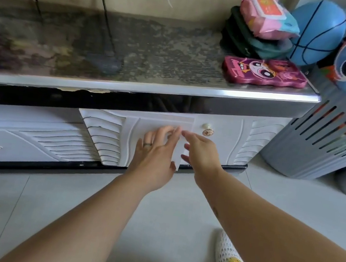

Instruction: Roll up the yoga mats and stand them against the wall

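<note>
White fronts run along the low cabinet [152,85]: a drawer [9,140] at far left, then a door [108,134] standing ajar towards us. We have the left hand [155,150] flat on that door near its free edge, fingers fairly straight; whether they catch a knob beneath, we cannot tell. Just right of it the right hand [201,155] is spread, fingertips at the same edge, gripping nothing. Beyond sits the next door's knob [207,132], then a grey basket [313,147] beside the cabinet's end. No mat shows, so we cannot say which way one lies or how its length runs. Bare floor [43,212] below gives room, we judge, for rolling.
</note>
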